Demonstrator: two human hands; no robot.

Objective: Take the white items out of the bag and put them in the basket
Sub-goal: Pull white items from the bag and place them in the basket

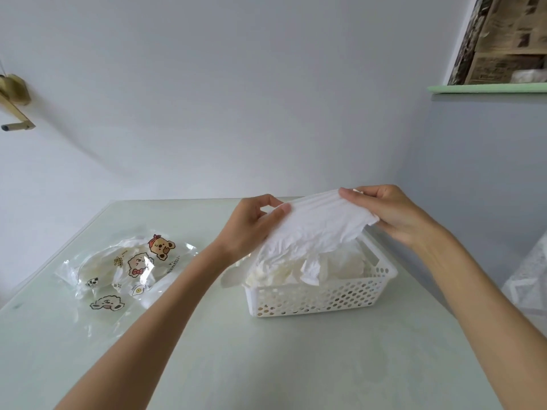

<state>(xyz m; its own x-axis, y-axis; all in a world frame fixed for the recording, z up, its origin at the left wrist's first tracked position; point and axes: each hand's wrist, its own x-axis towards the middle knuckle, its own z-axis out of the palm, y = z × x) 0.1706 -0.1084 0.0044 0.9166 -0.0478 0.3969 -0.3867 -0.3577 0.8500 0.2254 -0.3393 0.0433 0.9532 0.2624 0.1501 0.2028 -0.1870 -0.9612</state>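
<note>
White item (318,224) up in the middle of the frame, a thin crinkled sheet stretched between my two hands, hanging right over the basket (319,297). My left hand (251,229) has it at the left edge, thumb and fingers (279,210) pinched tight on the material. My right hand (387,213) has the upper right edge, fingers curled over and clamped on the bunched rim. The lower part of the sheet droops down and touches the pile already inside the basket.

Basket sits right of centre on the pale surface (266,365), white plastic with rows of round holes in its walls. More white items (334,267) are heaped in it, crumpled, rising above the rim, one spilling over the left side.

Over at the left of the frame lies the bag (127,270), clear plastic printed with cartoon bears, flat on the surface and well apart from the basket. Something pale shows through it, so it has contents, though I cannot tell how many.

Upper left, a brass-coloured fitting (14,99) on the wall. Upper right, a green ledge (485,88) with cardboard boxes (509,39) above it.
</note>
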